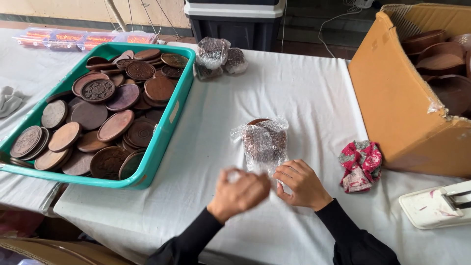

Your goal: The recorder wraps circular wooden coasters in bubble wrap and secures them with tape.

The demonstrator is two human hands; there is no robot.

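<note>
A brown wooden disc wrapped in clear bubble wrap [264, 142] lies on the white tablecloth in front of me. My left hand [240, 191] is blurred and closed on the near end of the wrap. Beside it, my right hand [300, 182] pinches the wrap's near edge with curled fingers. Both arms wear black sleeves.
A teal crate [162, 142] at left holds several carved brown wooden discs [113, 110]. Wrapped discs [218, 56] lie at the back. An open cardboard box [397, 103] with wooden pieces stands at right, a red patterned rag [360, 164] beside it, a white tape dispenser [436, 206] near the corner.
</note>
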